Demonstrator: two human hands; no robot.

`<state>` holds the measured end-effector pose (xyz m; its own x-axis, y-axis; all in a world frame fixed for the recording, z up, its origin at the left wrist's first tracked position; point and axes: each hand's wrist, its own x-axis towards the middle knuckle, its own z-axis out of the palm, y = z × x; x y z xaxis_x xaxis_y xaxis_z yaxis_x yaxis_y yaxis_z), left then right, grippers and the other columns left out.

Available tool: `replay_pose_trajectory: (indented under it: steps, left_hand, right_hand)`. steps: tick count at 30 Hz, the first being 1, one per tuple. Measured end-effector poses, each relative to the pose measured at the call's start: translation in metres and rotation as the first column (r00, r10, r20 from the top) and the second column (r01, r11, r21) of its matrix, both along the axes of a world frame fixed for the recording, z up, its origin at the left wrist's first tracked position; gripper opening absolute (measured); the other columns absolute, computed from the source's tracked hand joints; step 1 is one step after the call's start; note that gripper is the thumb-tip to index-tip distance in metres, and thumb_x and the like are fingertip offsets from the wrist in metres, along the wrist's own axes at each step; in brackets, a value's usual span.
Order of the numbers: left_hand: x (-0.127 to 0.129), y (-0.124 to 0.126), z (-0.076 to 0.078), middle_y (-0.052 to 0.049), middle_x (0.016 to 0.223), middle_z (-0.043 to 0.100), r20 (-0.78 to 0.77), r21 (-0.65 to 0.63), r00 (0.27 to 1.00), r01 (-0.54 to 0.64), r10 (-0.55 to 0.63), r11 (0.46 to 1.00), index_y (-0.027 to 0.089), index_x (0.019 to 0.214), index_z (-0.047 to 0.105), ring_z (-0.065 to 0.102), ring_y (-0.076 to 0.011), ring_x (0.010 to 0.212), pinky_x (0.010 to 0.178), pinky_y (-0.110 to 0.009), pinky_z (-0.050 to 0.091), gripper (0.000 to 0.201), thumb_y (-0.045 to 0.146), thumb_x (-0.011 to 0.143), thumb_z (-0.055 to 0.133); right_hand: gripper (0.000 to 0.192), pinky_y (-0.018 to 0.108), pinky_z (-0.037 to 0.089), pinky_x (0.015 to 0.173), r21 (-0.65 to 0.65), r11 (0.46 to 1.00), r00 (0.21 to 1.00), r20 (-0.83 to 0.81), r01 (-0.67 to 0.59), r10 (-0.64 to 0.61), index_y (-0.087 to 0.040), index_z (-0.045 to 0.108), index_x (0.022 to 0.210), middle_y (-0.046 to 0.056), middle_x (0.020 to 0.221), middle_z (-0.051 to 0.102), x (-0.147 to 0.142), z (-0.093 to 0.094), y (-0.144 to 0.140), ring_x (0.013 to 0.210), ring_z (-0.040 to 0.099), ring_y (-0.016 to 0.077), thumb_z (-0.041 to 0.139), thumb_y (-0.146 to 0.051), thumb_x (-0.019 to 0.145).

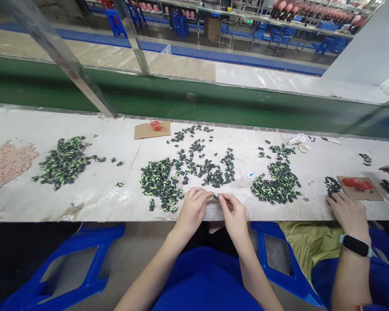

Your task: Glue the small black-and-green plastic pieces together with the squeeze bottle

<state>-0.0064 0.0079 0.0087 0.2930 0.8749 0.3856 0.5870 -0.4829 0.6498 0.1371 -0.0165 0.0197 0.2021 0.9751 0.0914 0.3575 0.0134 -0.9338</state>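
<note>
My left hand (193, 207) and my right hand (235, 212) meet at the table's near edge, fingers pinched. Between their fingertips is a small black-and-green part (215, 197), gripped from both sides; its exact kind is too small to make out. Left of my left hand lies a heap of black-and-green parts (160, 181). Just beyond my hands are loose dark pieces (214, 175). To the right of my right hand sits another heap of black-and-green parts (277, 183), with a small clear bottle with a blue tip (246, 179) before it.
A red cup (155, 125) stands on cardboard (141, 131) at the back. Pink pieces (9, 162) and another black-and-green heap (65, 162) lie left. At right, a co-worker's hand (346, 211) is beside dark pieces. A metal post (94, 90) rises behind the table.
</note>
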Motion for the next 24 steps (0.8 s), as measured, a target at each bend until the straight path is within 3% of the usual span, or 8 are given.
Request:
replay_pose_trajectory:
  steps: [10, 18, 24]
  left_hand:
    - [0.003, -0.001, 0.002, -0.004, 0.082, 0.067, 0.103, -0.059, 0.994, -0.015, 0.021, 0.998, 0.021, 0.092, 0.063, 0.058, -0.0191, 0.082, 0.073, -0.031, 0.049, 0.019, 0.014, 0.091, 0.045]
    - [0.006, -0.003, 0.011, -0.003, 0.085, 0.068, 0.039, 0.006, 0.999, 0.017, -0.017, 1.0, 0.02, 0.093, 0.061, 0.056, -0.019, 0.084, 0.076, -0.033, 0.043, 0.019, 0.011, 0.091, 0.045]
    - [0.008, -0.007, 0.022, -0.001, 0.083, 0.068, -0.012, 0.05, 1.0, 0.018, -0.018, 0.999, 0.021, 0.092, 0.059, 0.056, -0.0172, 0.082, 0.082, -0.035, 0.035, 0.019, 0.011, 0.092, 0.043]
  right_hand:
    - [0.022, 0.029, 0.055, 0.066, 0.026, 0.999, 0.999, 0.008, -0.031, 0.031, -0.018, 0.068, 0.082, 0.006, 0.08, 0.072, -0.004, 0.005, -0.002, 0.074, 0.069, 0.0193, 0.054, -0.035, 0.086]
    - [0.022, 0.034, 0.059, 0.072, -0.163, 0.986, 0.92, -0.389, -0.02, -0.045, -0.018, 0.073, 0.077, 0.006, 0.078, 0.075, 0.002, 0.007, -0.004, 0.073, 0.071, 0.0221, 0.072, -0.039, 0.07]
    - [0.022, 0.03, 0.059, 0.066, -0.132, 0.99, 0.86, -0.498, 0.053, -0.113, -0.018, 0.073, 0.075, 0.004, 0.07, 0.073, 0.004, 0.011, -0.003, 0.065, 0.069, 0.0181, 0.08, -0.032, 0.059]
